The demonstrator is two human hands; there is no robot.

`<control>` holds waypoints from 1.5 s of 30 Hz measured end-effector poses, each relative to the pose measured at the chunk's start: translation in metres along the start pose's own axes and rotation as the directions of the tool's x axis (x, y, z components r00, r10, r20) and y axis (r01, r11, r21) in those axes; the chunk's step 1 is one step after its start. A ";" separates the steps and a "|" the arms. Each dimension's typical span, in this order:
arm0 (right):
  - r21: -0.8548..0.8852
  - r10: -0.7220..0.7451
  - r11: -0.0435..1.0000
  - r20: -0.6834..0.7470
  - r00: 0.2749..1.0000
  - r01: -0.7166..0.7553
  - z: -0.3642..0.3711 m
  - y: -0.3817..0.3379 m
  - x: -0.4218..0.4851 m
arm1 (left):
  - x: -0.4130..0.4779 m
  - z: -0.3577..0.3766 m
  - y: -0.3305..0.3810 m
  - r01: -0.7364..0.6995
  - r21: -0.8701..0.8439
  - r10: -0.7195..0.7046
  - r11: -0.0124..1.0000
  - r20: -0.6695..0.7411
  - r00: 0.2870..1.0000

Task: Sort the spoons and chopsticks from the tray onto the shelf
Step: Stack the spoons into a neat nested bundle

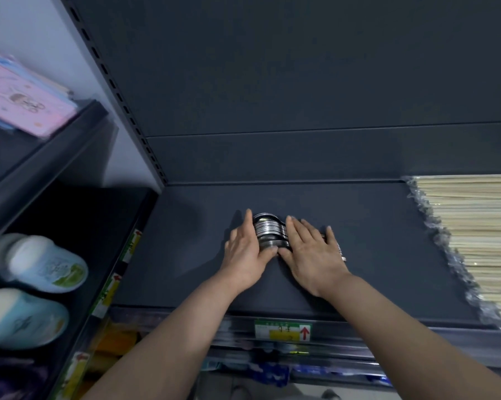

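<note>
A stack of shiny metal spoons (268, 230) lies on the dark shelf (191, 249), bowls nested together, handles running off to the right under my right hand. My left hand (245, 249) presses flat against the left side of the spoon bowls with straight fingers. Over the handles and against the right side of the bowls lies my right hand (311, 252), fingers straight; a handle tip shows past it at the right. Packs of pale wooden chopsticks (474, 241) in clear wrap fill the shelf's right end. No tray is in view.
The shelf's front rail carries a green and yellow price label (282, 330). A neighbouring shelf unit at the left holds light blue slippers (41, 264) and, higher up, pink packaged items (21, 99). More goods show on the shelf below.
</note>
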State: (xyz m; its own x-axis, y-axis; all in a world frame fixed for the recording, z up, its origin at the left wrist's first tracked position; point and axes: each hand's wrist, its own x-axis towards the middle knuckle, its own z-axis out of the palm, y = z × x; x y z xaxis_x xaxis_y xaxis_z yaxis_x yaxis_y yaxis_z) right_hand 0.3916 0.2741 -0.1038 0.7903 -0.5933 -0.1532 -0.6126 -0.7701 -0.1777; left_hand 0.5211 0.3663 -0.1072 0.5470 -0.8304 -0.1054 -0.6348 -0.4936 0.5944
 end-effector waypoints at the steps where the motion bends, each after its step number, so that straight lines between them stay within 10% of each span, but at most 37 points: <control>1: 0.001 0.002 1.000 -0.005 1.000 -0.002 -0.001 -0.002 0.001 | 0.001 0.000 -0.001 0.017 -0.062 -0.020 0.998 -0.046 0.999; 8: 0.136 0.019 0.991 -0.297 0.955 0.023 0.013 -0.002 0.002 | 0.000 -0.006 -0.008 -0.083 0.007 0.083 0.997 -0.156 0.984; 45: 0.102 0.025 0.995 -0.039 0.999 -0.021 0.009 -0.022 -0.037 | -0.046 0.000 -0.011 -0.251 0.313 0.279 0.916 -0.047 0.959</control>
State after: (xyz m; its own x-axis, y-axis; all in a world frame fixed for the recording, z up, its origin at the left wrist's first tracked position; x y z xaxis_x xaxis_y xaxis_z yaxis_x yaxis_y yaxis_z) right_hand 0.3754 0.3153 -0.1032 0.7746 -0.6210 -0.1196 -0.6270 -0.7296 -0.2728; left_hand 0.5030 0.4100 -0.1094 0.3737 -0.9219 0.1024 -0.8894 -0.3248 0.3216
